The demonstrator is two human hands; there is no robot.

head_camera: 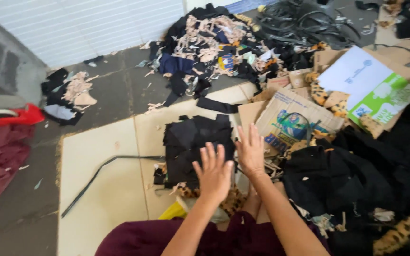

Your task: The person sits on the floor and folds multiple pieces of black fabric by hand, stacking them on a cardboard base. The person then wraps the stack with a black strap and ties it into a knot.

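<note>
The fabric stack lies on the board. Both hands hover over its near edge, the left hand just left of the right hand. A strap lies on the board left of the stack. A flattened box lies just right of the stack, with a heap of cloth nearer on that side. The scrap pile lies behind the stack, on the floor.
</note>
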